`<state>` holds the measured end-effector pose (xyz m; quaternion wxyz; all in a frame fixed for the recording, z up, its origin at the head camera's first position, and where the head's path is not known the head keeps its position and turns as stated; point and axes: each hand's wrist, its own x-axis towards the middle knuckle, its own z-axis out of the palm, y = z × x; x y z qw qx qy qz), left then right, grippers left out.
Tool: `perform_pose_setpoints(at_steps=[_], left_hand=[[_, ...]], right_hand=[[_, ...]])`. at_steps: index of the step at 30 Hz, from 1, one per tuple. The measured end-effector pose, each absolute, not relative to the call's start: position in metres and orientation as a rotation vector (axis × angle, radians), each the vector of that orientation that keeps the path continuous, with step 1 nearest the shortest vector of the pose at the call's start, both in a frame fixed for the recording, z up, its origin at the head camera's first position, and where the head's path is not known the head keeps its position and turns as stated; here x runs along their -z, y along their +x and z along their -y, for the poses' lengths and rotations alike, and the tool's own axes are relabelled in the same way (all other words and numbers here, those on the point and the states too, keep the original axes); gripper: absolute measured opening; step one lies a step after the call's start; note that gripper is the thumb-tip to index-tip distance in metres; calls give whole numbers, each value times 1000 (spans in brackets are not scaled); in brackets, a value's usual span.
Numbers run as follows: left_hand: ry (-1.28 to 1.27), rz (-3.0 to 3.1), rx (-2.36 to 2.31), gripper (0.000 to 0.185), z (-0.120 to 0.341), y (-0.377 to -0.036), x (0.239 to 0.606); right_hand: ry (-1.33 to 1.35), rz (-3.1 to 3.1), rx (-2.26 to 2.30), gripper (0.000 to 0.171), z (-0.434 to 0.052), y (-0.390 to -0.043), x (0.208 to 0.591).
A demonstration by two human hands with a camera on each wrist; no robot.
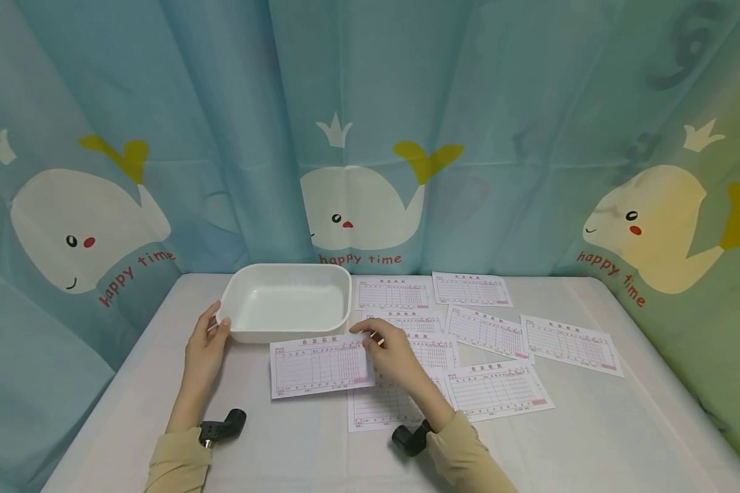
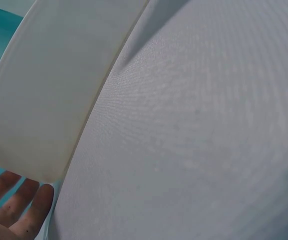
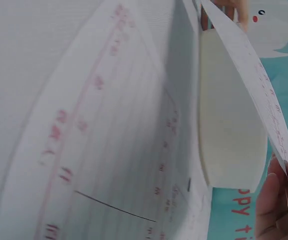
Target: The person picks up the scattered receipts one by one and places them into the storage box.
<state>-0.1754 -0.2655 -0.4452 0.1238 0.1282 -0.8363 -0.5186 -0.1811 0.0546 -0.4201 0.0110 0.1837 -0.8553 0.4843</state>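
A white plastic tub (image 1: 288,337) with rounded corners stands toward the back of the table. My left hand (image 1: 206,348) holds its left front corner, thumb at the corner and fingers along the left end. In the left wrist view, fingers (image 2: 37,210) lie against the tub's end wall. My right hand (image 1: 390,351) pinches a printed receipt slip (image 1: 321,366) at its upper right corner. This slip is raised and tilted in front of the tub. Below the right hand, another receipt slip (image 1: 382,407) lies partly covered by the wrist and the held slip.
Several more receipt slips lie on the right: one slip (image 1: 499,390) near the right forearm, another (image 1: 572,346) farthest right, and one (image 1: 472,289) at the back. Some overlap. A white cloth (image 1: 284,445) covers the table. Behind it hangs a blue whale-print curtain (image 1: 370,89).
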Motion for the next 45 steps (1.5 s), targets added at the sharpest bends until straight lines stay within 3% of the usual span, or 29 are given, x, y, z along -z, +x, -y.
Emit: perform_pose_setpoints(at_steps=[45], left_hand=[[403, 2430, 1502, 56, 264, -175, 450]], right_hand=[[419, 2517, -1583, 24, -13, -236, 402]])
